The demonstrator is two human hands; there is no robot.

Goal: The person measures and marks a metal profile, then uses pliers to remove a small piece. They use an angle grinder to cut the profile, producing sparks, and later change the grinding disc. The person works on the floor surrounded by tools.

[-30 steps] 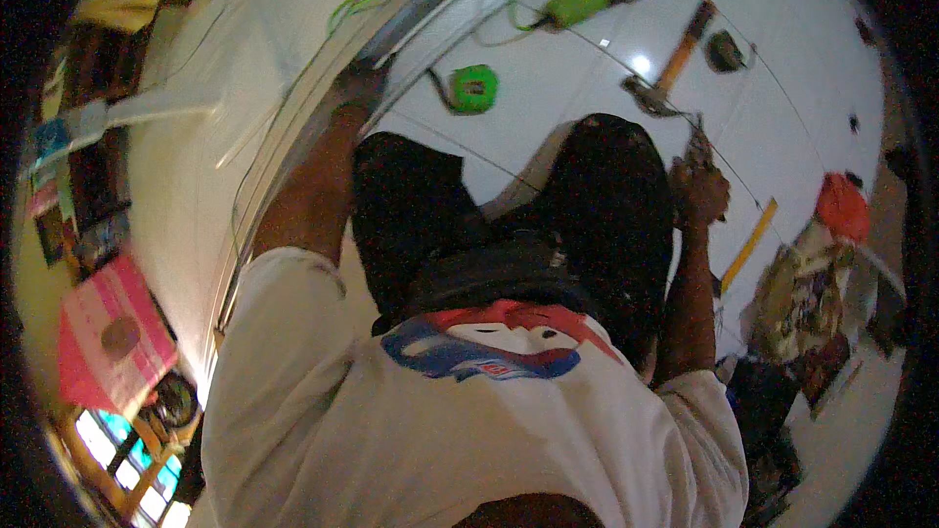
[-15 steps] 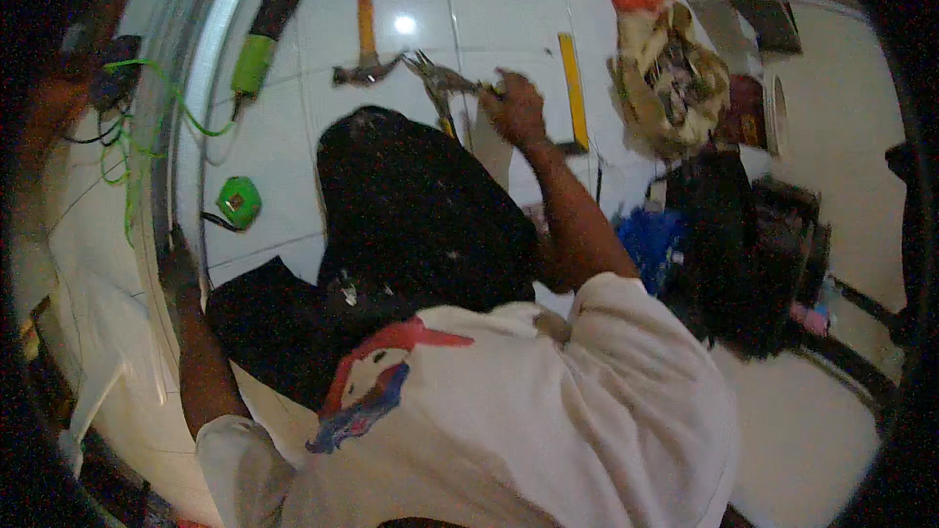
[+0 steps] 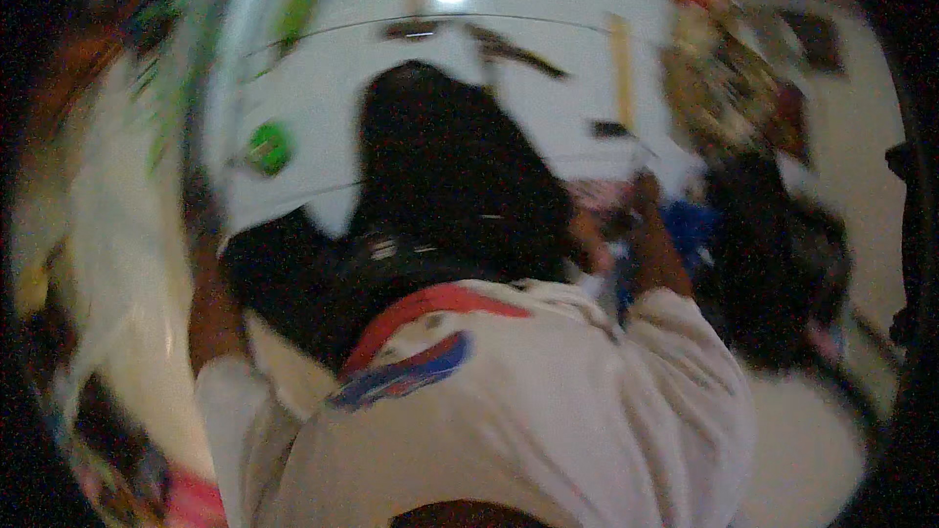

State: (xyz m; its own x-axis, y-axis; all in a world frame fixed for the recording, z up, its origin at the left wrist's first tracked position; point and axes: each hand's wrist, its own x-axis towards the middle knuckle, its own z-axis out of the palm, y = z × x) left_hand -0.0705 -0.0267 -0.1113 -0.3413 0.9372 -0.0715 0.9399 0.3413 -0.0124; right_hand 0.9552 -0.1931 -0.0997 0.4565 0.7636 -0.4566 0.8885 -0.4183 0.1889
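Bends over white floor (image 3: 528, 127); has long grey frame (image 3: 230, 49) at left, blue bundle (image 3: 694, 227) at right, yellow straight-edged tool (image 3: 622, 73) farther ahead, pliers (image 3: 516, 51) left of that; places blurred left hand (image 3: 200, 213) at the frame, right hand (image 3: 646, 199) near the bundle, cannot tell whether grasping or released; has green tape measure (image 3: 268, 148) near the frame.

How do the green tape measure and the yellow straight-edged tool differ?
The green tape measure is compact and rounded, while the yellow tool is long and narrow. The tape measure looks mostly green; the yellow tool has a dark piece at its near end. The tape measure lies left of the raised dark knee, the yellow tool right of it. Both lie on the white floor, blurred.
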